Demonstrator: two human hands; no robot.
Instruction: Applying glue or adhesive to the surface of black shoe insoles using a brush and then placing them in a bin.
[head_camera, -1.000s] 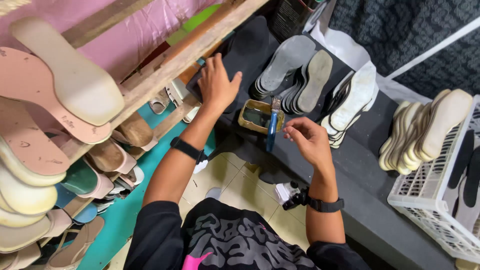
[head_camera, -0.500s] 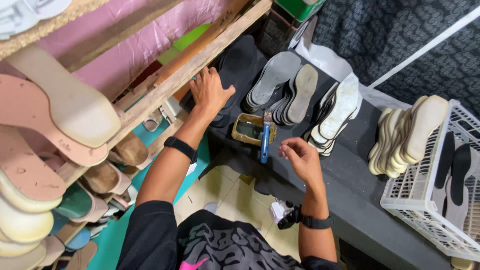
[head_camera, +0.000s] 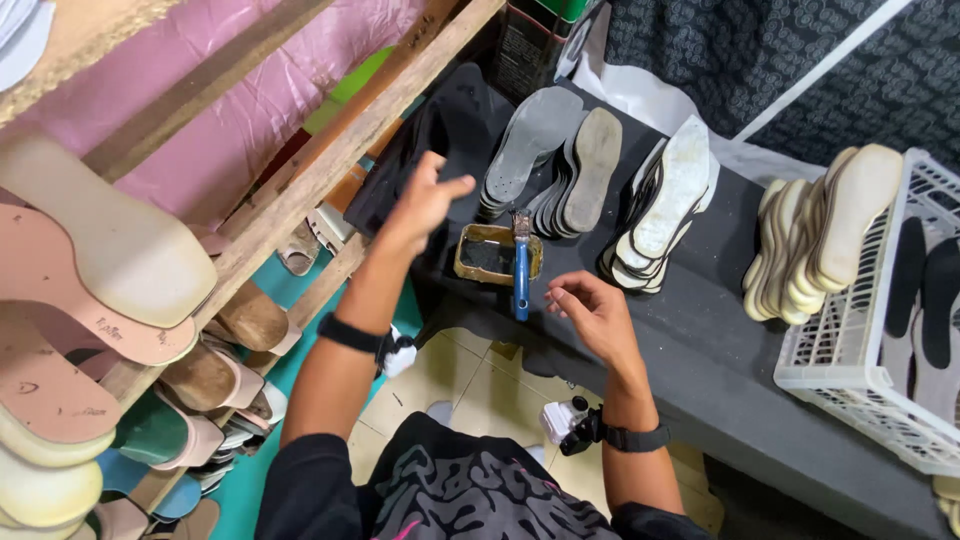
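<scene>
- Looking down from the head camera, a dark bench (head_camera: 720, 330) runs across the middle; on it lie a fan of grey insoles (head_camera: 545, 150), a stack of pale soles (head_camera: 665, 205) and, further right, more cream soles (head_camera: 820, 230) leaning against a white plastic basket (head_camera: 860, 340) that holds dark insoles.
- Near the bench's front edge sits a small rectangular tin (head_camera: 497, 254) with a dark inside and a yellowish rim; a blue-handled brush (head_camera: 521, 270) rests across its right side, the handle pointing toward the person.
- A slanted wooden rack (head_camera: 330, 170) on the left carries pink, cream and brown shoe soles (head_camera: 110, 250); it closes off the space left of the left arm.
- The left hand (head_camera: 425, 200) is raised above the bench just left of the tin, over a black insole (head_camera: 455, 120); its fingers are loosely curled and partly apart, holding nothing that can be made out.
- The right hand (head_camera: 590, 310) hovers just right of the brush handle, near it but not touching; fingers bent and slightly apart, empty.
- Both wrists wear black bands; a dark can (head_camera: 530, 45) with a green lid stands at the top.
</scene>
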